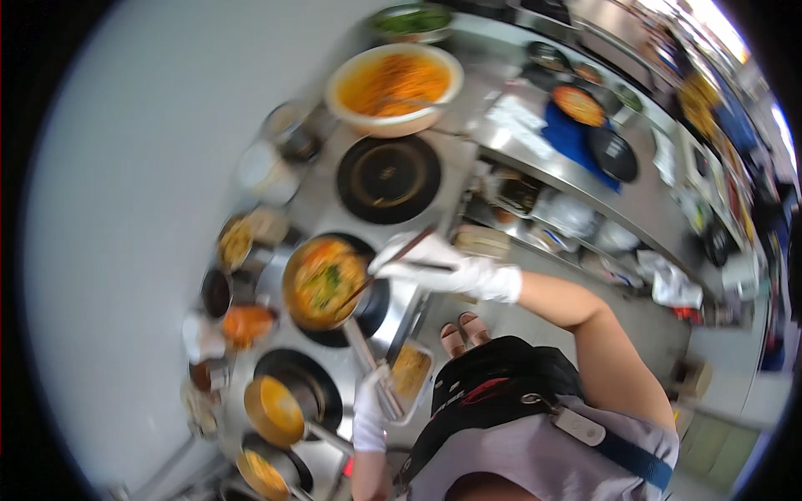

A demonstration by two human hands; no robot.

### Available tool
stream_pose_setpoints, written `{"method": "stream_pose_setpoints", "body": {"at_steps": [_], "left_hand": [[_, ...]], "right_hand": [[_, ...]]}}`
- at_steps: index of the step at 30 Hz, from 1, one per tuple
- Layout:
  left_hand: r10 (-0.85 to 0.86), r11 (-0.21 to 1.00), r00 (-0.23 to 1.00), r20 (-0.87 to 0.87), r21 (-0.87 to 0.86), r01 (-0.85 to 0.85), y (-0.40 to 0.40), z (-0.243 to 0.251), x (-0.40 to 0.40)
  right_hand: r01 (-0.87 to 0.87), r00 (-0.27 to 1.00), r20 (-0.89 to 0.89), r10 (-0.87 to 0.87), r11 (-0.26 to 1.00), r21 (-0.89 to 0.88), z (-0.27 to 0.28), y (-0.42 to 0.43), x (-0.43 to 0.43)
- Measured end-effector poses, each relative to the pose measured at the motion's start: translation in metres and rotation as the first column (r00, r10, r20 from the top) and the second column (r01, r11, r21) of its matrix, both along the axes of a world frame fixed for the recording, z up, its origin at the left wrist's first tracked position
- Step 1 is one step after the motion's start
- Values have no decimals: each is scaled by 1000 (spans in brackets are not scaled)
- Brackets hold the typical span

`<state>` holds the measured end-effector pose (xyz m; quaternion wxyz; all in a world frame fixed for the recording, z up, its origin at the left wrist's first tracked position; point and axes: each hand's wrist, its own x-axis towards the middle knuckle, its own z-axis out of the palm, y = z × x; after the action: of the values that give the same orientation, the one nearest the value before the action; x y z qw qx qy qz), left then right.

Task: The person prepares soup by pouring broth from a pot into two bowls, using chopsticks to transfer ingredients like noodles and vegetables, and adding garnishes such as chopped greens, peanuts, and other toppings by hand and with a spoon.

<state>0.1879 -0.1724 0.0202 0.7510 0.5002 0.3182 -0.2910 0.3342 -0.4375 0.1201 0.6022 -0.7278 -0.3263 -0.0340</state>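
Note:
My left hand (369,404), in a white glove, is closed around the metal handle (360,344) of a saucepan (287,291). Orange broth with noodles and green leaves (327,285) fills this pan, which sits over a black round cooking plate (376,313). In my white-gloved right hand (448,266) are dark chopsticks (410,243), their tips reaching into the pan at its right side. Two more saucepans stand nearer on the counter: one holds orange liquid (279,407), the other noodle-like food (264,471).
Beyond the pan lies a bare black cooking plate (388,178), then a large cream bowl (332,103) of orange shreds. Small containers, one with orange contents (245,324), line the wall. A tray (429,369) hugs the counter's front edge. Right, a steel table (639,206) carries a black bowl (613,155).

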Motion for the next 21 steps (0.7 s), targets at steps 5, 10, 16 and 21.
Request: {"method": "stream_pose_setpoints", "body": {"at_steps": [5,10,16,21], "left_hand": [[-15,999,999,33,-35,16,-14,4,-2],[8,1000,997,76,-16,-7,-11,5,-12],[-127,991,989,80,57,122,-18,19,-14],[-379,918,920,100,165,361,-62,48,-3]], "right_hand": [[60,995,79,-55,996,-61,1,-13,-9],[9,996,91,-11,1000,25,5,-11,-20],[68,981,194,-28,977,-202,12,-56,-62],[394,908,197,-369,913,-108,24,-119,-101]]}}
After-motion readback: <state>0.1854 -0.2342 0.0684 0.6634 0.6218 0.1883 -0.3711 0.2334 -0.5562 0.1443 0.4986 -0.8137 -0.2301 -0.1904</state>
